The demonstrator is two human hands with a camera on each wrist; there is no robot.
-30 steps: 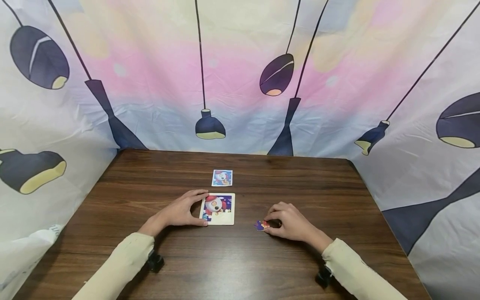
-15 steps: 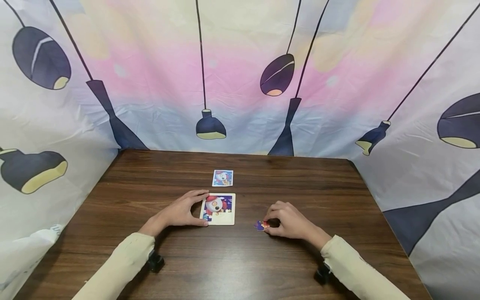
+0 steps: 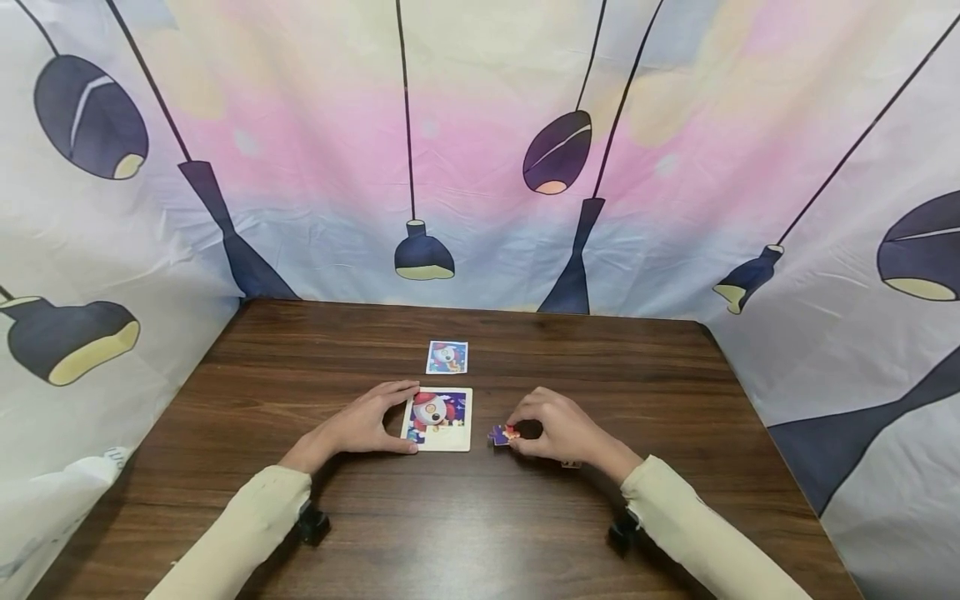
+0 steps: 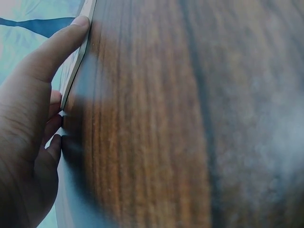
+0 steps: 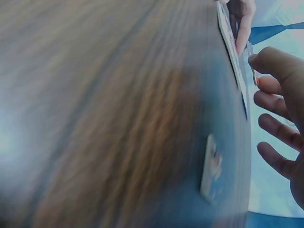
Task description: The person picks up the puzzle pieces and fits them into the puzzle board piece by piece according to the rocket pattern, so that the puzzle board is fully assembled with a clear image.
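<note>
A square jigsaw puzzle board (image 3: 453, 443) with a pale frame lies on the table, a cartoon character in a red hat partly filled in. Its lower right area shows bare cream backing. My left hand (image 3: 365, 422) holds the board at its left side, thumb at the near corner and fingers at the far one. To the right of the board, my right hand (image 3: 558, 427) pinches a purple puzzle piece (image 3: 499, 436) with red and yellow on it between thumb and index finger. In the right wrist view the piece shows edge-on, raised off the table.
Another puzzle piece (image 5: 211, 168) lies on the table below my right hand, mostly covered in the head view. A small printed picture card (image 3: 447, 357) of the same character lies behind the board. A patterned curtain (image 3: 322, 167) encloses the wooden table (image 3: 465, 533).
My right hand has lifted the purple puzzle piece and moved left with it toward the board, uncovering part of another piece. My left hand stays on the board.
</note>
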